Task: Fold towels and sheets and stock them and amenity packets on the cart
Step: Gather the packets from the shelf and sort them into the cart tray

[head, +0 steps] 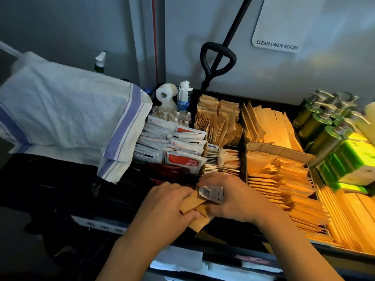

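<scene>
Packets [194, 203] of brown paper, several in a bunch, sit at the cart tray's [229, 230] six o'clock edge, gripped by both hands: left hand [168, 205] curled over them, right hand [233, 199] pinching one barcoded packet [211, 192]; two folded towels [67, 110] lie at nine o'clock.

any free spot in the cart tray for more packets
Hardly any. The brown packet rows, the white and red sachets and the green bottles fill their sections. The one dark gap lies at the near edge, below the sachets and left of the left hand. Both hands, the right hand included, hold packets there.
</scene>
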